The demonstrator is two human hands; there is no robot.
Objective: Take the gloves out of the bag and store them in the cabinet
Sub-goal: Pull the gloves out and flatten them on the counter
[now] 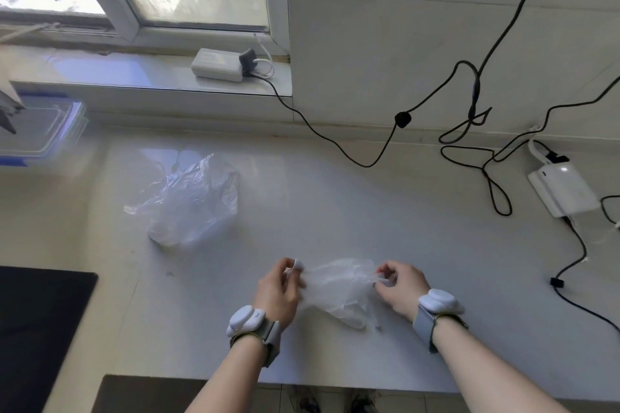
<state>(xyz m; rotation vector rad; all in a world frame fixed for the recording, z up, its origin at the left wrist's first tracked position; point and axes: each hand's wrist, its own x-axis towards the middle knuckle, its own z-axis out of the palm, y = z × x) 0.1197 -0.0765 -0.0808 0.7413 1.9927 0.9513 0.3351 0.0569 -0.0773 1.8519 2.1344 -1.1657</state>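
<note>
The counter [369, 211] is a glossy pale grey-white. On it, the bag [188, 201] is clear, colourless plastic, and the gloves [339, 288] nearer the counter's front edge are translucent and milky. Black cables [335, 141] trail across the cream wall tiles [402, 27] behind the counter. Two white power adapters [562, 189] show, and both wrist devices [243, 320] are white on grey straps.

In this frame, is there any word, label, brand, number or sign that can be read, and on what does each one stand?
None: no text can be read anywhere in this view.
White adapter on the sill: no legible marking.
White adapter on the counter: a faint mark, too small to read.
Wrist devices: plain white, no lettering visible.
Plastic bag and gloves, pinched by the left hand and right hand: clear, unprinted.
</note>
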